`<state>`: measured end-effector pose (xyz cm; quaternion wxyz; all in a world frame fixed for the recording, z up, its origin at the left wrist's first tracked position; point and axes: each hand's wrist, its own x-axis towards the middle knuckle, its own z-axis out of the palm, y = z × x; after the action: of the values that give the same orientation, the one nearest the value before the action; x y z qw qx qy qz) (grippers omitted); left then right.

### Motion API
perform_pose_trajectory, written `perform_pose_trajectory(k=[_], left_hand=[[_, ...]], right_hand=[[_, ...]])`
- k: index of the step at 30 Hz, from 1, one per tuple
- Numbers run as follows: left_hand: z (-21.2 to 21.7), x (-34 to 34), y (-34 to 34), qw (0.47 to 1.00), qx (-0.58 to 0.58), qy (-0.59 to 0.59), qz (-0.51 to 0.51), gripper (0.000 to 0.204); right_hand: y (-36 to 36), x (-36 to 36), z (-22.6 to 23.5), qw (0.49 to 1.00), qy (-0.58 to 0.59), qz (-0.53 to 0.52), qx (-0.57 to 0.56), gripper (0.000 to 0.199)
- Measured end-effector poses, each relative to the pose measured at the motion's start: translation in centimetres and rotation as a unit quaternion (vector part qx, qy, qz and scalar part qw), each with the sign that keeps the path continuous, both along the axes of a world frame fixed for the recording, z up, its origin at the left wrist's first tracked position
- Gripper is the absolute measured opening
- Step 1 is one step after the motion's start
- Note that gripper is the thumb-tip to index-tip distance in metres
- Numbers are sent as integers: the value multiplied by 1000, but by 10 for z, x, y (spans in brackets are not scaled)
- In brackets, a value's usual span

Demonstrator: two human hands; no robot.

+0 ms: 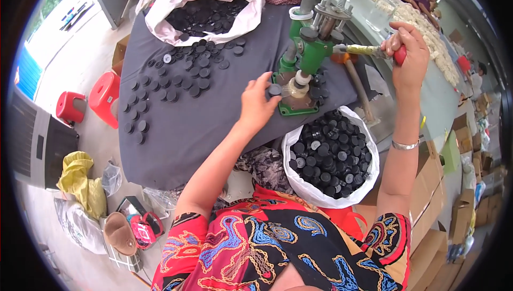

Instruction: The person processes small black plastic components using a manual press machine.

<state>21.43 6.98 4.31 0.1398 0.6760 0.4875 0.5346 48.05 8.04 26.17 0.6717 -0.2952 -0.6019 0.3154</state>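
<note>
The left hand (257,101) pinched a round black cap (274,90) between thumb and fingertips, at the left edge of the base of the green hand press (315,56). The right hand (409,50) was wrapped around the red knob (399,56) at the end of the lever (363,50), which reached out to the right of the press. A white plunger tip (303,79) pointed down over the middle of the press's base.

The press stood on a surface (197,130) covered with dark grey cloth. To the left of the press, loose black caps (200,74) lay scattered over the cloth; beyond them, up and to the left of the press, an open whitish sack (160,19) held many more. Just below the press, toward the person, sat a white sack (374,163) filled with black caps. A wooden handle (359,88) lay slantwise just right of the press. Well to its left, two red stools (103,97) stood on the floor.
</note>
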Motion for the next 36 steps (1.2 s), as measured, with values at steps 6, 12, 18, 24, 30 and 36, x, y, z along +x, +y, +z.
perform_pose_trajectory(k=[6,12,18,24,30,36], left_hand=[[-8,49,24,998,-51,24,-33,70],[-10,60,36,998,-50,20,-10,71],[-10,70,41,998,-57,11,-22,72],[-8,78,42,998,-61,4,-8,75],[-11,74,42,997,-82,10,7,81],[-10,52,28,1000,-4,2,3,80]], right_hand=[[-2,0,-1,1000,-3,-11,6,20],[-3,-1,-1,1000,1,-9,9,21],[0,-3,5,1000,-9,-14,1,21],[-1,0,6,1000,-6,-23,1,21],[-22,-6,-23,999,22,-27,17,20],[-64,-7,-159,968,-73,-128,202,14]])
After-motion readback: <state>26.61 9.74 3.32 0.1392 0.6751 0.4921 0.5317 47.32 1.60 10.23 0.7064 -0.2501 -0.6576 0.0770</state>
